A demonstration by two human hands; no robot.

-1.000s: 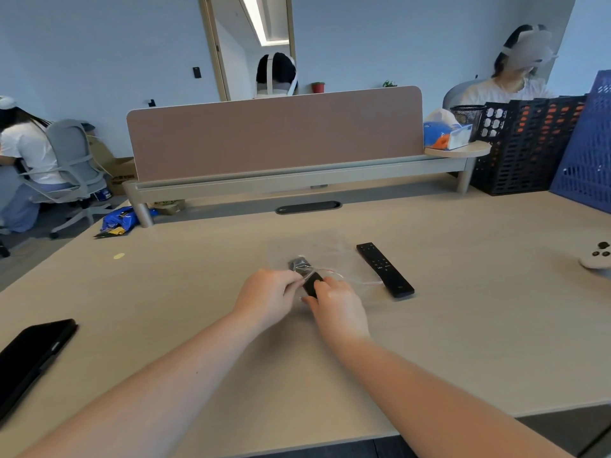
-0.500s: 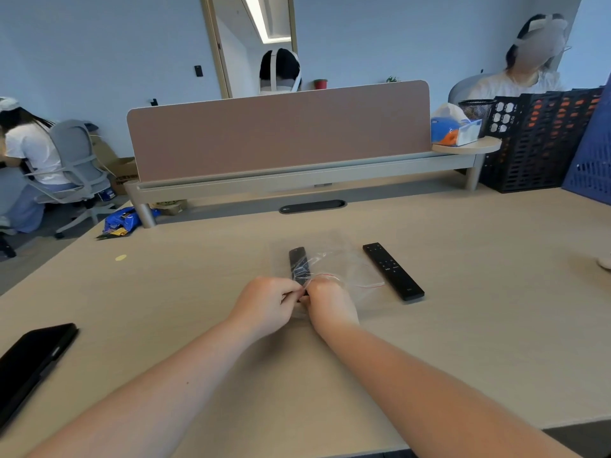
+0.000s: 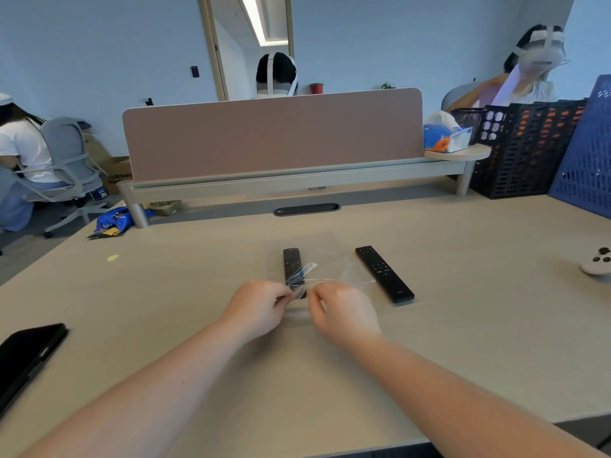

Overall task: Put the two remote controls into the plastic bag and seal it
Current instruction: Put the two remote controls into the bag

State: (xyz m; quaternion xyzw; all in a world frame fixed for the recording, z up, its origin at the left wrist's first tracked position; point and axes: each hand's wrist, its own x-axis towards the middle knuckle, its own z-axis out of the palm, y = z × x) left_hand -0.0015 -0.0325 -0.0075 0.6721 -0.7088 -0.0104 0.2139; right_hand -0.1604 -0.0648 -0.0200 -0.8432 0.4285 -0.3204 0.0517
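Bag mouth held, one remote inside.
Left hand (image 3: 256, 310) and right hand (image 3: 344, 309) pinch the bag (image 3: 310, 259) opening; second remote (image 3: 384, 273) lies right, on the desk (image 3: 463, 325).

Pretty bright, even indoor light, mostly from a ceiling strip light (image 3: 261, 24) seen through the doorway up top. Shadows on the desk (image 3: 463, 325) are soft and faint. The clear plastic bag (image 3: 317, 269) catches small glints. Wide-angle bending shows toward the edges, and the whole frame's slightly soft.
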